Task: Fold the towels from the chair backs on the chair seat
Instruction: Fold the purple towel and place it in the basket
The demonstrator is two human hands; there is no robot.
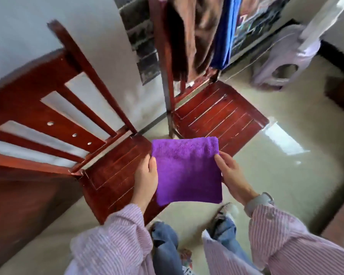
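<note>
A purple towel (187,169), folded into a flat square, is held in the air between the two chairs. My left hand (145,179) grips its left edge and my right hand (229,173) grips its right edge. Its left part hangs over the front corner of the left chair's seat (115,171). The right chair's seat (216,114) lies bare behind the towel. On the right chair's back hang a brown towel (189,36) and a blue towel (224,34).
The left chair's slatted back (54,108) leans toward the white wall. A pale lilac garment (286,62) hangs at the right over glossy beige floor. Dark wooden furniture (342,94) stands at the right edge. My feet are below the towel.
</note>
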